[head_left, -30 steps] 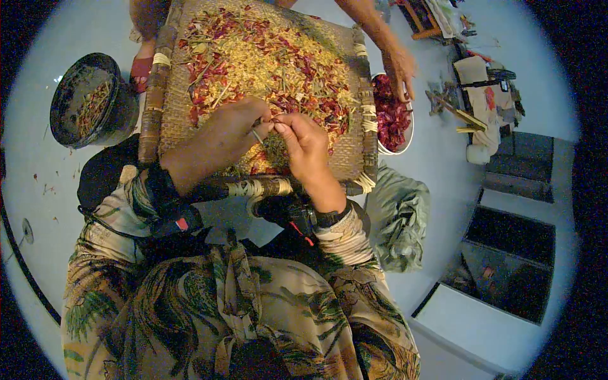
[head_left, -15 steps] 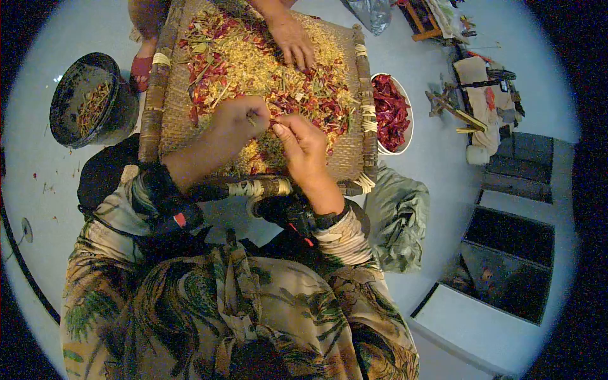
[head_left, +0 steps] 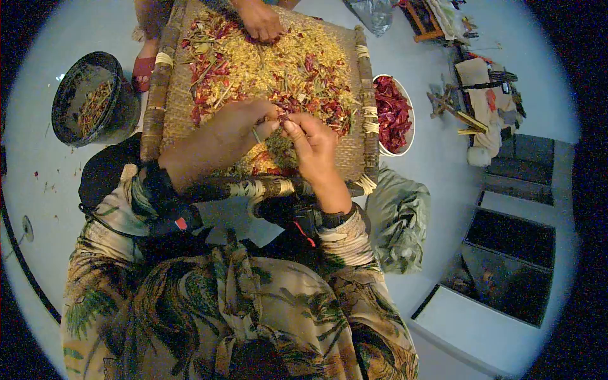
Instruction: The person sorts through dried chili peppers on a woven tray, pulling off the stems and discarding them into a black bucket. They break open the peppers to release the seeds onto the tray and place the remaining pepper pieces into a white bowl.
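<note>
My left hand and my right hand meet over the near part of a woven tray. Pinched between their fingertips is a small dark red piece of dried chili pepper. A thin greenish stem pokes out below my left fingers, which are partly turned away from view. Yellow chili seeds, red pepper pieces and stems cover the tray beneath both hands. At the far side, another person's hand rests on the seeds.
Left of the tray stands a black bucket with stems inside. A white tub of red dried chilies is at the right, with a greenish sack nearer me. Dark bins or shelving stand further right.
My hands have shifted slightly right, with the left one now overlapping the right fingertips more. The other person's hand has moved back and left across the tray.
</note>
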The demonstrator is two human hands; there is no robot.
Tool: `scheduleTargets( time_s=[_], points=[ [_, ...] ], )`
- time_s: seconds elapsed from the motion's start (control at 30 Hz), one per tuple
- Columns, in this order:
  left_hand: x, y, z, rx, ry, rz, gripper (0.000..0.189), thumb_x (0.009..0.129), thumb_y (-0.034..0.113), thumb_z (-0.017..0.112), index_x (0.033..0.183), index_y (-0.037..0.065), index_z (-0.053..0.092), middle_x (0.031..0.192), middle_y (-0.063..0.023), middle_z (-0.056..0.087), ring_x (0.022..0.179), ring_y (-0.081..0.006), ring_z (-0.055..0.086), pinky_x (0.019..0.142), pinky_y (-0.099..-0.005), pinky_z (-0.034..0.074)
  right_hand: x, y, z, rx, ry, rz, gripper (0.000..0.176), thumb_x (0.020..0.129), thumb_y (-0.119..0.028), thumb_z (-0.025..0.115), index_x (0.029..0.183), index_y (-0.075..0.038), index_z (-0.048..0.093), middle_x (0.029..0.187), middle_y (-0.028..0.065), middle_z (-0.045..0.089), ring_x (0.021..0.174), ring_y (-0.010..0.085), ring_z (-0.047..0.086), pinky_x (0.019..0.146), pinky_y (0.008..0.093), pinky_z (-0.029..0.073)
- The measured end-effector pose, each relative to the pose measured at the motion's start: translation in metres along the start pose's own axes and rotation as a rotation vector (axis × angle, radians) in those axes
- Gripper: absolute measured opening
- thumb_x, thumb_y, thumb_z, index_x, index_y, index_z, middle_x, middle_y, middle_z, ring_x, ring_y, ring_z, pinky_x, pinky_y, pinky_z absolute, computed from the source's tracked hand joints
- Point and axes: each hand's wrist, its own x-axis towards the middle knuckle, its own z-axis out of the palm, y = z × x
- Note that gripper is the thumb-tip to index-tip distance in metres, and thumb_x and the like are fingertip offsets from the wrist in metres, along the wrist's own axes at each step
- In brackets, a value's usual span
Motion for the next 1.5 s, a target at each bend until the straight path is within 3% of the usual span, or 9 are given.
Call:
scheduleTargets(
  time_s=[0.17, 0.7, 0.83, 1.03, 1.13, 1.2, 1.3, 1.4, 1.5],
  points=[
    [-0.005, -0.009, 0.000, 0.168, -0.109, -0.003, 0.012, 0.084, 0.012, 0.051, 0.089, 0.002, 0.048, 0.077, -0.0188, 0.055, 0.075, -0.0398, 0.055, 0.062, -0.0444, 0.044, 0.003, -0.003, 0.002, -0.248, -0.019, -0.190, 0.011, 0.082, -0.010, 0.060, 0.087, 0.000, 0.061, 0.078, 0.0135, 0.061, 0.070, 0.0288, 0.059, 0.063, 0.0333, 0.046],
    [-0.006, 0.002, 0.002, 0.243, -0.130, -0.093, 0.017, 0.082, 0.018, 0.050, 0.083, 0.001, 0.048, 0.071, -0.0200, 0.055, 0.069, -0.0404, 0.056, 0.059, -0.0455, 0.043, 0.002, -0.009, 0.005, -0.334, -0.120, -0.261, 0.008, 0.079, -0.007, 0.061, 0.083, -0.001, 0.058, 0.076, 0.0155, 0.058, 0.071, 0.0331, 0.057, 0.062, 0.0372, 0.045],
    [-0.007, -0.014, 0.018, 0.140, 0.039, -0.081, 0.020, 0.083, 0.020, 0.051, 0.075, 0.001, 0.048, 0.065, -0.0145, 0.054, 0.058, -0.0329, 0.054, 0.052, -0.0393, 0.042, 0.002, -0.016, 0.004, -0.321, -0.064, -0.265, 0.006, 0.079, -0.006, 0.060, 0.083, -0.001, 0.058, 0.076, 0.0159, 0.058, 0.071, 0.0334, 0.057, 0.062, 0.0373, 0.045],
    [-0.008, -0.020, 0.022, -0.506, 0.101, -0.458, 0.018, 0.079, 0.015, 0.052, 0.064, 0.006, 0.047, 0.056, 0.0020, 0.042, 0.047, -0.0079, 0.038, 0.042, -0.0262, 0.031, 0.002, -0.014, 0.007, -0.229, 0.021, -0.272, 0.007, 0.079, -0.007, 0.059, 0.082, -0.001, 0.058, 0.074, 0.0154, 0.057, 0.069, 0.0343, 0.055, 0.060, 0.0394, 0.044],
    [-0.009, -0.027, 0.021, -0.920, 0.049, -0.601, 0.014, 0.078, 0.012, 0.051, 0.065, 0.009, 0.049, 0.054, 0.0030, 0.041, 0.043, -0.0064, 0.034, 0.039, -0.0235, 0.027, 0.001, -0.012, 0.009, -0.185, 0.064, -0.297, 0.006, 0.079, -0.007, 0.058, 0.082, -0.001, 0.058, 0.074, 0.0155, 0.057, 0.069, 0.0345, 0.055, 0.059, 0.0400, 0.044],
    [-0.007, -0.028, 0.008, -0.963, 0.081, -0.703, 0.015, 0.080, 0.013, 0.052, 0.066, 0.009, 0.050, 0.054, 0.0038, 0.040, 0.042, -0.0056, 0.033, 0.037, -0.0222, 0.026, 0.002, -0.014, 0.006, -0.182, 0.105, -0.288, 0.008, 0.081, -0.007, 0.057, 0.084, 0.000, 0.059, 0.075, 0.0149, 0.058, 0.069, 0.0315, 0.056, 0.061, 0.0372, 0.044],
    [-0.006, -0.015, -0.002, -0.851, 0.079, -0.632, 0.015, 0.083, 0.017, 0.053, 0.070, 0.010, 0.052, 0.056, 0.0047, 0.042, 0.043, -0.0043, 0.034, 0.038, -0.0201, 0.027, 0.004, -0.013, -0.009, -0.149, 0.111, -0.190, 0.012, 0.085, -0.009, 0.056, 0.088, 0.002, 0.060, 0.075, 0.0097, 0.059, 0.069, 0.0193, 0.057, 0.063, 0.0297, 0.044],
    [0.000, 0.002, -0.006, -0.699, 0.021, -0.607, 0.014, 0.085, 0.021, 0.056, 0.076, 0.010, 0.054, 0.059, 0.0051, 0.046, 0.047, -0.0031, 0.037, 0.041, -0.0184, 0.029, -0.001, -0.003, -0.007, 0.210, 0.083, 0.106, 0.015, 0.085, -0.011, 0.056, 0.091, 0.002, 0.060, 0.078, 0.0098, 0.062, 0.072, 0.0196, 0.060, 0.067, 0.0290, 0.046],
    [0.005, 0.008, -0.006, -0.677, 0.015, -0.589, 0.014, 0.085, 0.023, 0.057, 0.081, 0.010, 0.055, 0.063, 0.0051, 0.049, 0.050, -0.0025, 0.040, 0.044, -0.0175, 0.030, -0.001, -0.003, -0.008, 0.370, 0.041, 0.175, 0.018, 0.087, -0.014, 0.056, 0.094, 0.002, 0.060, 0.081, 0.0051, 0.063, 0.077, 0.0133, 0.059, 0.071, 0.0256, 0.046]
  ],
)
